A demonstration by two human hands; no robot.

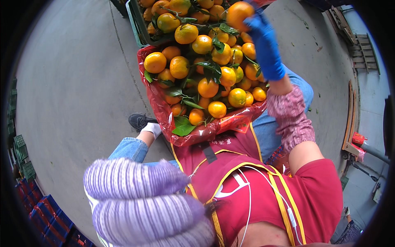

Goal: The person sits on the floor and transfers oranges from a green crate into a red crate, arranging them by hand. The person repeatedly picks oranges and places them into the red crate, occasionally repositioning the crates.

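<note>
My right hand [260,40], in a blue glove, holds a mandarin orange [240,15] at the top of the view. It is raised over the far right part of a crate lined with red plastic film [154,92]. Leafy mandarins [208,87] fill that crate, which stands before me between my legs. My left hand [148,200] seems to wear a purple-and-white striped knit glove. It looms large at the lower left, close to the camera, its thick fingers side by side. Whether it grips anything is hidden.
A green plastic crate [133,24] of more mandarins adjoins the lined crate at the far side. Stacked blue and red crates [51,216] and green crates [23,148] line the left rim. At right are wooden pallets [365,51]. A white earphone cable [249,197] hangs over my apron.
</note>
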